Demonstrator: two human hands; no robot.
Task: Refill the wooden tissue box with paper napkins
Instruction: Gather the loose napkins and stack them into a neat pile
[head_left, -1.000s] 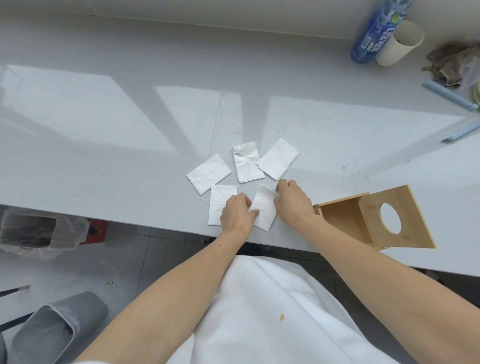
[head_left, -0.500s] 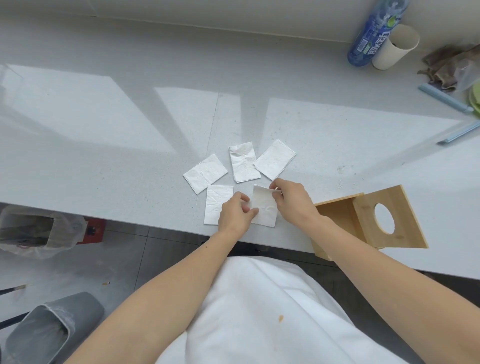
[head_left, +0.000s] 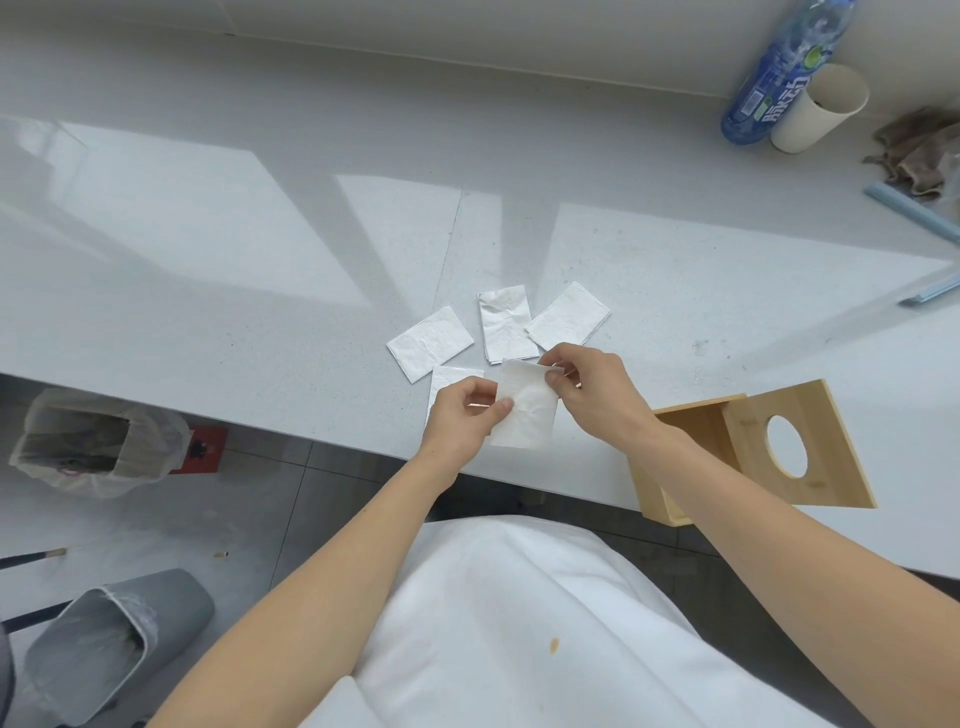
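napkin (head_left: 527, 410) now lifted off table (head_left: 260, 312); left hand (head_left: 467, 410), right hand (head_left: 592, 395) pinch it | wooden tissue box (head_left: 685, 447) open; insert next

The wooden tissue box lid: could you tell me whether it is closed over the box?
No, the lid with the round hole sits off to the right, leaving the inside of the wooden tissue box exposed.

Five napkins (head_left: 524, 410) (one held), one box (head_left: 691, 441)
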